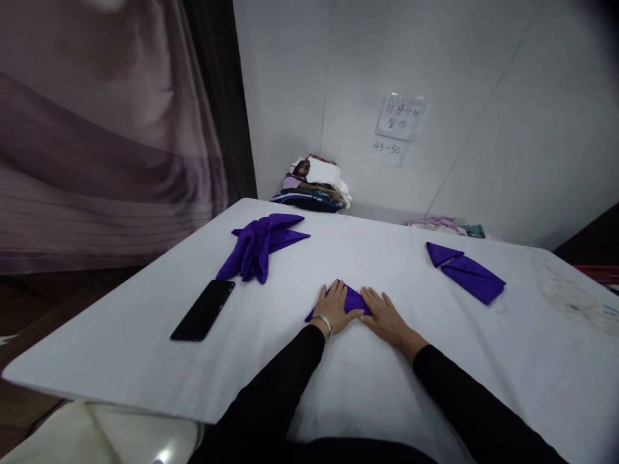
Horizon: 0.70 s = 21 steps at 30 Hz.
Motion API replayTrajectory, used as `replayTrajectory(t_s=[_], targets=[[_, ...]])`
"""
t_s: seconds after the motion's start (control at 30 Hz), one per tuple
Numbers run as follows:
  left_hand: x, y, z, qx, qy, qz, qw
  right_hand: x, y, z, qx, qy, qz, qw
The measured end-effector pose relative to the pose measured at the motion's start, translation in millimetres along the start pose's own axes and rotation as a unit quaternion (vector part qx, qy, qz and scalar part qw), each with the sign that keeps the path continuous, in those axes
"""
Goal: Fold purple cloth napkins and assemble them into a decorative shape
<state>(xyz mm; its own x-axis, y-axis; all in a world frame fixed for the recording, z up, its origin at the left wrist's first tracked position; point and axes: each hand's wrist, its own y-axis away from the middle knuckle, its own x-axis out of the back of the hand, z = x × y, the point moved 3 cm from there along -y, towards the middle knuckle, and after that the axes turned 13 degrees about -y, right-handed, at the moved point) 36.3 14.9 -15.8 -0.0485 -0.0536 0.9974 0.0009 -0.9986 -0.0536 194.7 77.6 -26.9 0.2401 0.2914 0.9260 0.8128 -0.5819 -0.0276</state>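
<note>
A purple cloth napkin (pixel 355 301) lies folded into a low, pointed shape on the white table, in front of me. My left hand (pixel 335 308) rests flat over its left part, fingers stretched out, with a silver bracelet at the wrist. On the right edge of the cloth lies my right hand (pixel 384 316), also flat with its fingers extended. The two thumbs come close together at the near edge. Part of the cloth is hidden beneath the hands.
A crumpled purple cloth (pixel 256 248) and a black phone (pixel 203 310) lie to the left on the white table (pixel 309 399). Another folded purple cloth (pixel 467 270) is at the right. Stacked clothes (pixel 316 183) stand by the wall, below a handwritten paper sign (pixel 399 119).
</note>
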Motion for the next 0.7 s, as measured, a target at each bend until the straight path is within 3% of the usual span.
replayTrajectory(t_s=[0.13,0.27,0.33,0.4,0.57,0.7], targets=[[-2.7,-1.0,-0.3,-0.003,-0.007,0.004,1.000,7.4,28.1,22.6,-0.035,0.007,0.002,0.999],[-3.9,-2.3,0.2,-0.006,-0.012,0.002,1.000,24.6,49.0,35.6,-0.115,-0.014,0.013,0.993],[-2.8,-2.3,0.6,-0.007,-0.011,-0.001,1.000,33.3,46.3,23.9,-0.115,-0.022,0.036,0.992],[-0.5,-1.7,0.7,-0.006,-0.008,-0.001,1.000,36.5,32.9,-1.2,-0.070,-0.023,0.041,0.996],[2.0,-0.5,0.7,-0.026,-0.012,-0.019,0.999,18.2,-16.7,-64.2,0.043,-0.040,-0.021,0.998],[-2.9,-1.4,-0.4,-0.023,-0.018,-0.021,0.999,0.9,-30.3,-61.7,0.020,-0.064,-0.038,0.997]])
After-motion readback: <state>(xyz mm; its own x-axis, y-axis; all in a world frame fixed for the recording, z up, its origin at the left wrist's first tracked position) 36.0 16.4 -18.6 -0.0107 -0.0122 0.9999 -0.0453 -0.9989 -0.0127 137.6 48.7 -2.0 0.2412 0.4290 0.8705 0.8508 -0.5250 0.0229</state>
